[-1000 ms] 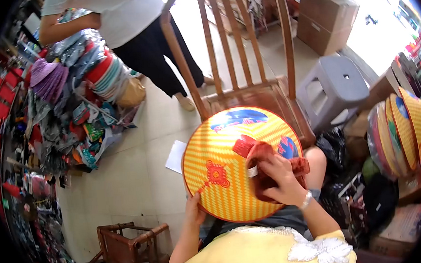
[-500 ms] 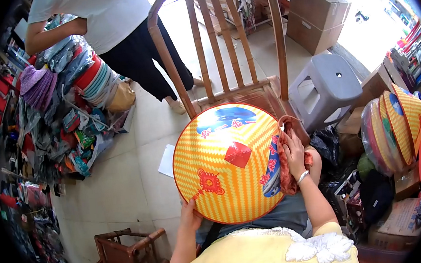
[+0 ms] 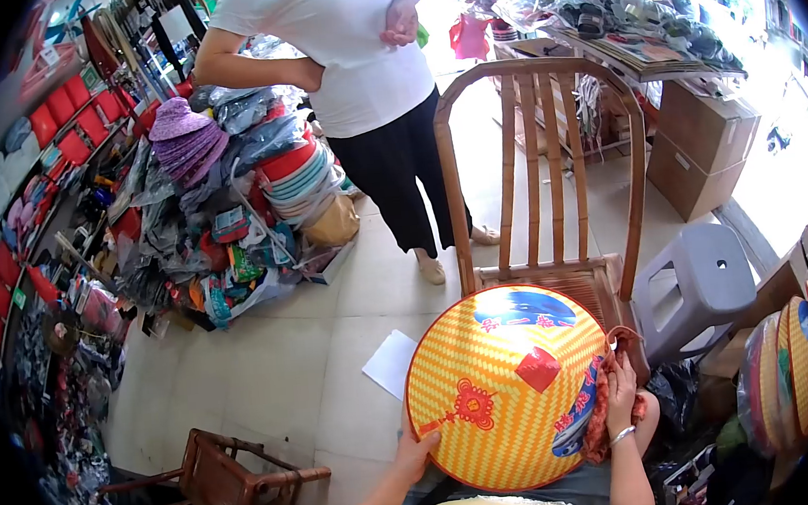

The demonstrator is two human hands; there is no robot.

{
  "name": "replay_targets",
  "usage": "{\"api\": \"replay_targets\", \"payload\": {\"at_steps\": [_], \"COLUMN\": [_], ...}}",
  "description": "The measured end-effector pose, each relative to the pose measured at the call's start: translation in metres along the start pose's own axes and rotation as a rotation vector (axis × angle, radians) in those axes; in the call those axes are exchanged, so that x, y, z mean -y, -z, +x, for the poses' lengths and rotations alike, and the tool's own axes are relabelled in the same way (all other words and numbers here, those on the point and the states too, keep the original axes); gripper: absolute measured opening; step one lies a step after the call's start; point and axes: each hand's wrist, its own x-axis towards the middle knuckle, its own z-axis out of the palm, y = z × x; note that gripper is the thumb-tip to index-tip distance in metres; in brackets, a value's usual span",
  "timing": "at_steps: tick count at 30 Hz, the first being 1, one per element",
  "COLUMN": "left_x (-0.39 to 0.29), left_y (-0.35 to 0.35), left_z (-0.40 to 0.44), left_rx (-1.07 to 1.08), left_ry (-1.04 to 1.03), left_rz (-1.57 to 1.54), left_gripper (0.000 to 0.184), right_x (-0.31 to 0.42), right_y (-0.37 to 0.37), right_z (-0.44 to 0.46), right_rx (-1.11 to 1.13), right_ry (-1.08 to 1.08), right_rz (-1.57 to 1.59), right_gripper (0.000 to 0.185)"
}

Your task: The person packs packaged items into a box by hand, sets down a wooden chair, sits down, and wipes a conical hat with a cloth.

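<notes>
A yellow and orange woven-pattern conical hat (image 3: 493, 416) with red and blue prints rests over my lap, its top facing up. My left hand (image 3: 415, 453) pinches its lower left rim, thumb on top and the other fingers mostly hidden underneath. On the opposite side, my right hand (image 3: 621, 395), with a silver bracelet at the wrist, is closed on a rust-red cloth (image 3: 596, 427) and presses it to the hat's right edge.
Before me stands a bamboo chair (image 3: 606, 284), with a grey plastic stool (image 3: 700, 272) to its right. A person (image 3: 352, 76) stands beyond. More conical hats (image 3: 792, 364) lean at right; bagged goods (image 3: 251, 236) pile at left. A small wooden chair (image 3: 223, 485) is lower left.
My view has tilted up and turned left, so the scene sits lower and further right. Both hands keep their places on the hat and cloth. The standing person's raised hand now shows.
</notes>
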Motion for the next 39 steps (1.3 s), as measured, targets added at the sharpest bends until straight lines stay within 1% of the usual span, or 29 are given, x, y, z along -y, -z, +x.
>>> {"api": "replay_targets", "payload": {"at_steps": [1,5,6,7,8,9,11,12,14,15,17,18,19,20,22,23,24,25,26,27,29,30,32,33,34,35,36,37,39], "left_x": [-0.001,-0.016,-0.022,-0.026,-0.028,-0.031,-0.045,-0.055,-0.075,-0.083,-0.082,-0.081,-0.082,-0.085,-0.094,-0.097,-0.100,-0.095,-0.091,-0.087,-0.080,-0.080,-0.079,-0.076,-0.069,-0.063,-0.059,-0.056,-0.053], "left_y": [-0.001,-0.004,-0.007,-0.010,-0.011,-0.012,-0.017,-0.028,-0.047,-0.058,-0.067,-0.067,-0.069,-0.075,-0.089,-0.092,-0.093,-0.087,-0.082,-0.081,-0.081,-0.081,-0.083,-0.081,-0.074,-0.067,-0.060,-0.056,-0.052], "left_z": [0.001,0.004,0.003,0.003,0.003,0.004,0.007,0.005,-0.001,-0.003,-0.002,0.000,0.002,0.004,0.003,0.002,0.004,0.007,0.010,0.012,0.014,0.013,0.010,0.008,0.008,0.008,0.008,0.008,0.008], "left_rx": [0.002,-0.011,0.028,0.068,0.067,0.100,0.138,0.167,0.195,0.262,0.333,0.367,0.402,0.407,0.436,0.446,0.537,0.572,0.609,0.612,0.521,0.520,0.506,0.499,0.500,0.495,0.456,0.417,0.367], "left_ry": [-0.091,-0.128,-0.164,-0.200,-0.198,-0.210,-0.229,-0.254,-0.278,-0.331,-0.390,-0.382,-0.372,-0.376,-0.481,-0.514,-0.568,-0.586,-0.611,-0.606,-0.329,-0.333,-0.381,-0.400,-0.381,-0.374,-0.320,-0.270,-0.254], "left_rz": [0.118,0.205,0.246,0.288,0.289,0.378,0.466,0.452,0.439,0.504,0.571,0.515,0.462,0.465,0.498,0.509,0.712,0.847,0.980,0.979,0.699,0.697,0.595,0.546,0.479,0.480,0.468,0.456,0.435], "left_gripper": [0.074,0.077,0.076,0.074,0.074,0.085,0.096,0.094,0.093,0.090,0.088,0.086,0.084,0.084,0.077,0.075,0.084,0.081,0.078,0.078,0.054,0.054,0.053,0.053,0.057,0.057,0.058,0.058,0.056], "right_x": [-0.001,-0.004,-0.016,-0.008,0.001,0.026,0.071,0.079,0.118,0.136,0.177,0.203,0.227,0.243,0.271,0.279,0.282,0.289,0.295,0.296,0.294,0.288,0.273,0.258,0.245,0.224,0.211,0.195,0.158], "right_y": [-0.001,-0.009,-0.016,-0.014,-0.007,0.007,0.025,0.026,0.046,0.055,0.065,0.072,0.075,0.074,0.074,0.070,0.063,0.060,0.065,0.067,0.074,0.075,0.081,0.081,0.085,0.086,0.090,0.089,0.078], "right_z": [0.000,0.013,0.022,0.038,0.050,0.065,0.087,0.099,0.117,0.122,0.119,0.114,0.107,0.097,0.077,0.067,0.060,0.056,0.058,0.065,0.083,0.092,0.116,0.130,0.142,0.154,0.160,0.164,0.168], "right_rx": [-0.016,-0.037,-0.060,-0.064,-0.032,-0.003,0.022,0.046,0.178,0.251,0.349,0.324,0.332,0.327,0.441,0.427,0.330,0.234,0.257,0.260,0.345,0.304,0.191,0.142,0.180,0.181,0.198,0.233,0.164], "right_ry": [-0.026,-0.089,-0.025,-0.025,0.010,0.048,0.094,0.156,0.323,0.417,0.676,0.825,0.959,1.076,1.242,1.353,1.436,1.517,1.443,1.438,1.214,1.164,1.055,0.992,0.879,0.783,0.646,0.552,0.423], "right_rz": [0.069,0.218,0.311,0.510,0.501,0.493,0.410,0.484,0.435,0.419,0.234,0.106,0.067,-0.033,-0.179,-0.237,-0.267,-0.298,-0.283,-0.283,-0.290,-0.281,-0.181,-0.154,-0.046,-0.113,-0.113,0.016,0.097], "right_gripper": [0.035,0.033,0.034,0.035,0.035,0.036,0.030,0.025,0.025,0.025,0.023,0.020,0.020,0.023,0.043,0.047,0.047,0.048,0.046,0.046,0.042,0.036,0.026,0.024,0.019,0.018,0.021,0.023,0.025]}}
